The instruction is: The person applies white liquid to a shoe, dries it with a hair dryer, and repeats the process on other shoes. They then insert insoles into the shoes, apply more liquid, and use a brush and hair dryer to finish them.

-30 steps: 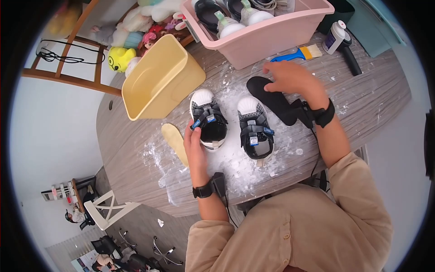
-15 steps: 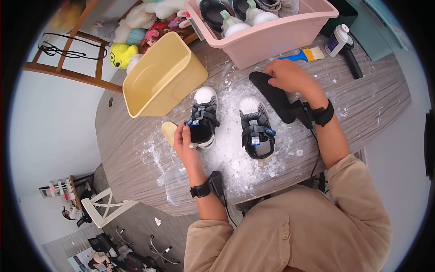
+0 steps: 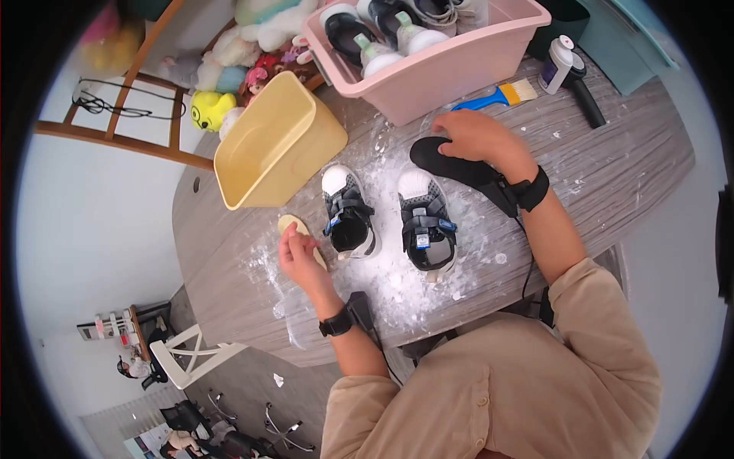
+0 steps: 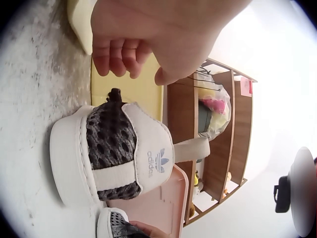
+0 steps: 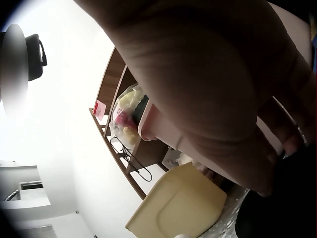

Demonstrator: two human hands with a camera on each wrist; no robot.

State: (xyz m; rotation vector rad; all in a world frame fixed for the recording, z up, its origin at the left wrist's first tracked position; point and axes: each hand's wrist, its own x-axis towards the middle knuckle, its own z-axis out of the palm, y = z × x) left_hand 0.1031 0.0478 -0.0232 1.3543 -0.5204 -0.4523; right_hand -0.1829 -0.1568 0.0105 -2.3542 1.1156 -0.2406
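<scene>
My left hand (image 3: 302,260) hangs over the pale yellow insole (image 3: 288,222), left of a black-and-white shoe (image 3: 350,218). Its fingers are loosely bent and hold nothing; the left wrist view shows this hand (image 4: 153,39) apart from the shoe's white heel (image 4: 148,144). A matching shoe (image 3: 417,187) stands to the right, toe pointing away from me. Past it, my right hand (image 3: 482,141) grips a black insole (image 3: 459,170) by its edge. In the right wrist view the hand (image 5: 198,84) has its thumb against the black insole (image 5: 277,208), and its fingers are partly hidden.
White powder lies across the wood-grain table (image 3: 229,283). At the back stand a yellow bin (image 3: 306,157) and a pink bin (image 3: 428,80) filled with shoes. A blue-handled brush (image 3: 501,96), a white bottle (image 3: 556,65) and a black-handled tool (image 3: 587,103) are at the back right.
My left hand has let go of the left shoe and moved left, over the yellow insole. The black insole has turned to lie more sideways, with my right hand still at its edge.
</scene>
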